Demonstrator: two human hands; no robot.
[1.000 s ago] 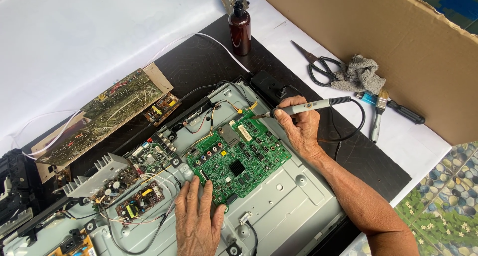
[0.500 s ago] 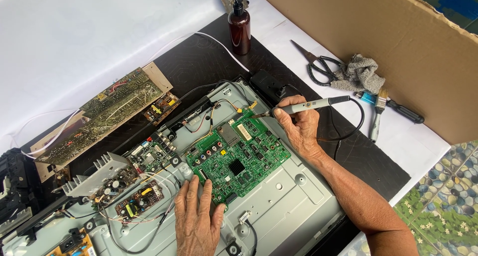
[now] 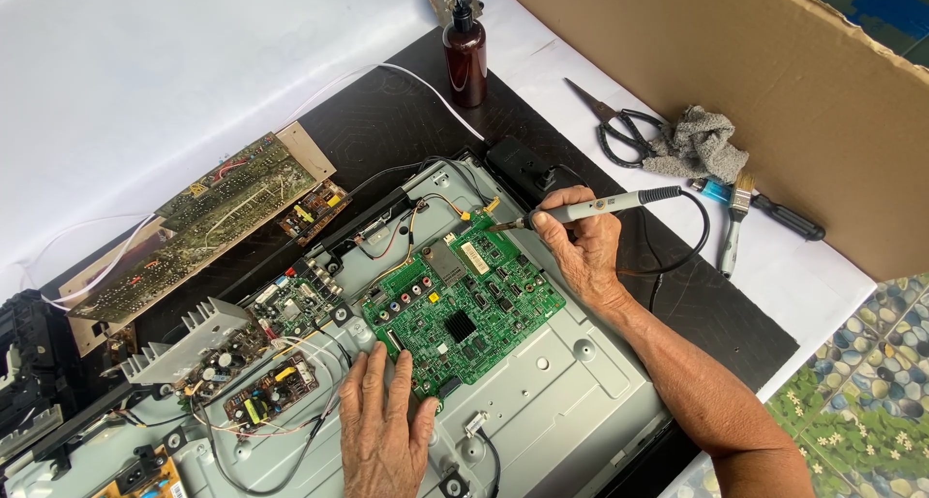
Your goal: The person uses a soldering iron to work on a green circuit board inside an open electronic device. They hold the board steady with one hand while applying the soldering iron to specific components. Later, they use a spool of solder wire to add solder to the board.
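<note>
Right hand (image 3: pixel 581 251) grips soldering iron (image 3: pixel 590 208), tip at top edge of green circuit board (image 3: pixel 460 304). Left hand (image 3: pixel 382 430) flat, fingers spread, pinning board. Risk: tip slips, bridges nearby parts.

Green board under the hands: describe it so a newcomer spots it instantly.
Find the grey metal chassis on the black mat. The green circuit board sits at its centre, left hand at its lower edge, right hand holding a soldering iron to its top corner. Neighbouring boards are brown or heat-sinked.

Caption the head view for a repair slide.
Right hand holds a soldering iron to a green circuit board; left hand rests flat on the metal chassis.
</note>
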